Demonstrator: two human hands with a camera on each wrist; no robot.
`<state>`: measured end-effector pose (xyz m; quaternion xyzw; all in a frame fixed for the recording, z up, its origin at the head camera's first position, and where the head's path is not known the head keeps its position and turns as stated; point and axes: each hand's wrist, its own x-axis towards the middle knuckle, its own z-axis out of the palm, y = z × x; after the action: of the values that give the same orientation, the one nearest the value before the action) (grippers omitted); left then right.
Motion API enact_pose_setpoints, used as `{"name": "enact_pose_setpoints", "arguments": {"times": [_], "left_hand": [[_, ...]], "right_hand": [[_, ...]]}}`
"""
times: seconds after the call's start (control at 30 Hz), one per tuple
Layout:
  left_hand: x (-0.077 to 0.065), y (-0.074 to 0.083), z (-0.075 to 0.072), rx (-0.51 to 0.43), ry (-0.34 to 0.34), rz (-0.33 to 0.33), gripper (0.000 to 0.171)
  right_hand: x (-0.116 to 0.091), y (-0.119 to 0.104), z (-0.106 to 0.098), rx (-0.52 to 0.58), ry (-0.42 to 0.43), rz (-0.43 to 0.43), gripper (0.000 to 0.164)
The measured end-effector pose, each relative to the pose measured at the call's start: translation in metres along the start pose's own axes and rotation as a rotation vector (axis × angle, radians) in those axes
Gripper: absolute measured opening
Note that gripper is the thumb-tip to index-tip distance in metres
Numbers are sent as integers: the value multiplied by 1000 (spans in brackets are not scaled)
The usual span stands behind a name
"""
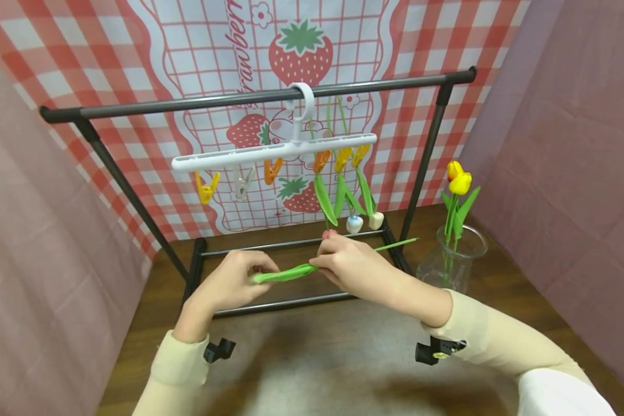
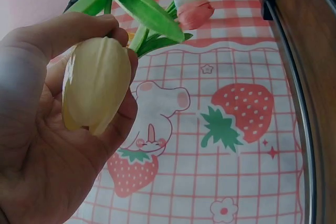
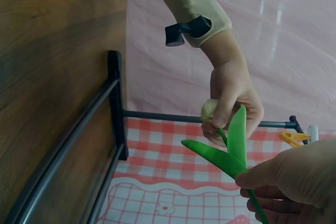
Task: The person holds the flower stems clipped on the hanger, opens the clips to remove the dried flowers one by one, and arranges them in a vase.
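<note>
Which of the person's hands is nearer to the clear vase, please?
Right. The right hand pinches the tulip's stem, to the left of the clear vase; the left hand, holding that tulip's cream blossom, is farther left.

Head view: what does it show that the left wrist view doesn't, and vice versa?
Head only: the glass vase with yellow tulips, and the white hanger.
Left wrist only: nearly the whole cream bloom of the held tulip; from the head, the left hand hides most of it.
Both: the left hand, green leaves, a hanging pink tulip, strawberry-print backdrop.
</note>
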<state>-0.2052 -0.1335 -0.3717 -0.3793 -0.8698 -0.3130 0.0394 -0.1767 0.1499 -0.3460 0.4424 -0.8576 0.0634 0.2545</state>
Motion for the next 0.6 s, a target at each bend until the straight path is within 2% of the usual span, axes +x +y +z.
{"name": "enact_pose_setpoints", "arguments": {"times": [0.17,0.27,0.47,0.53,0.6], "left_hand": [[7,1,6,-29,21,17,21],[10,2,10,-28,58,47,21],[17,4,17,-14,205,109,21],[22,1,20,-22,269,107,23],[26,-5,24,-37,334,84,34]], "right_hand": [[-3,2,-1,-20,18,22,8],[-5,3,-3,-38,30,45,7],[-11,12,-8,-97,87,62,15],[-15,17,-10,-122,94,78,16],[-18,21,-14,-131,96,102,16]]}}
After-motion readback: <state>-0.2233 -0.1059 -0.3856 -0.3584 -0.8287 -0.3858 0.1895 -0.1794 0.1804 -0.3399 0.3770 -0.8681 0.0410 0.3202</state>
